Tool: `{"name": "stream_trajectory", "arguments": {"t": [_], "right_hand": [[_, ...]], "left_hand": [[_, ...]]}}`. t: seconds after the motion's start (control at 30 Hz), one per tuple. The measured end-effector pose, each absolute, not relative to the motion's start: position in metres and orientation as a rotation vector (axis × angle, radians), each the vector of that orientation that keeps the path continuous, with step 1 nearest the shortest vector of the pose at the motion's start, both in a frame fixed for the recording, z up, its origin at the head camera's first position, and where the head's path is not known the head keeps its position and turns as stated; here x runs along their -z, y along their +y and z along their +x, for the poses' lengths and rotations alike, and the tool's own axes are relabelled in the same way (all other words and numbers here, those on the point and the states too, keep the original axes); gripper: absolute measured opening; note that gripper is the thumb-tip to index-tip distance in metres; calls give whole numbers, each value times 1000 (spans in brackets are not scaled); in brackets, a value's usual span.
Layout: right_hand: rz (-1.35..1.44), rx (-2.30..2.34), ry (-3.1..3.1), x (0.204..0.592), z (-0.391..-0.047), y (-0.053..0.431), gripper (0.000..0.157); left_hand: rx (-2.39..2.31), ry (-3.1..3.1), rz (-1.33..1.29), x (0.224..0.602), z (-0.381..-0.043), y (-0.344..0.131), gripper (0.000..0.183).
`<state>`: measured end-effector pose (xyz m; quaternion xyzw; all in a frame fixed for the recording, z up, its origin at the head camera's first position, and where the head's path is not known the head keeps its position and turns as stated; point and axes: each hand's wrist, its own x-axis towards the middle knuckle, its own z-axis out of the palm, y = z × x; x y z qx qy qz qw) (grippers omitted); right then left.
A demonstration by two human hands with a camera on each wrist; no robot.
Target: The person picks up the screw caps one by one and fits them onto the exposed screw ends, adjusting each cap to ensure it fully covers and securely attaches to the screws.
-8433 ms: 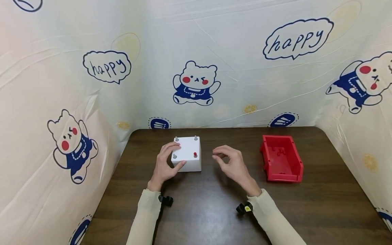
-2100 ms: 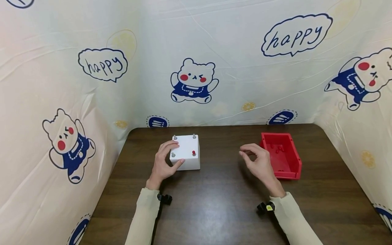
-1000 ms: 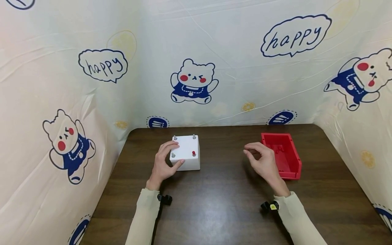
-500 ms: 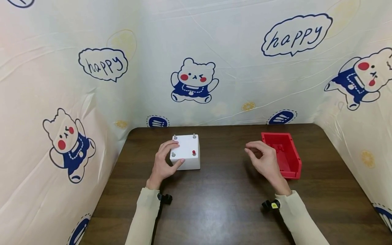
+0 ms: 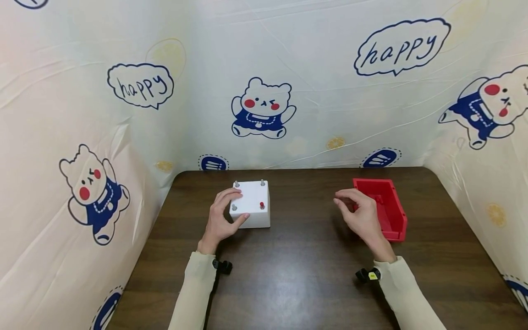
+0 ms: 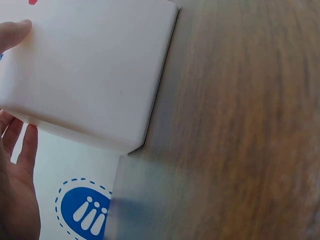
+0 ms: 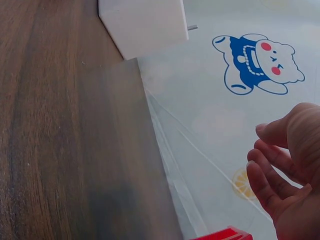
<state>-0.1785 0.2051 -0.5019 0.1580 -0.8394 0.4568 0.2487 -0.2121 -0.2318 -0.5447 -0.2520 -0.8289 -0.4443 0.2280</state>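
A white box (image 5: 252, 195) stands on the table at left of centre, with a metal stud at each top corner. The front right stud wears a small red cap (image 5: 261, 205). My left hand (image 5: 220, 220) grips the box from its left, the thumb at the near side and the fingers on top and far side. Farther right, my right hand (image 5: 364, 217) hovers beside the left wall of a red bin (image 5: 396, 234), covering part of it. Its fingers are loosely bent, with nothing visible between thumb and fingertips in the right wrist view (image 7: 280, 170).
Small red pieces (image 5: 378, 198) lie inside the bin, partly hidden by the right hand. The brown wooden table (image 5: 288, 275) ends at the back against a printed curtain (image 5: 264, 151). A small black camera sits on each wrist.
Since the oldest frame, my right hand has travelled from near the white box rightward to the red bin. Lately it drifts slightly farther right. My left hand and the box stay put.
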Motion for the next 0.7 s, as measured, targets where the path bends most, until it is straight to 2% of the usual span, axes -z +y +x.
{"name": "stream_trajectory", "arguments": {"t": [0.7], "right_hand": [[372, -1248, -2325, 508, -177, 215, 27]], "left_hand": [[1225, -2311, -674, 545, -211, -232, 54]]}}
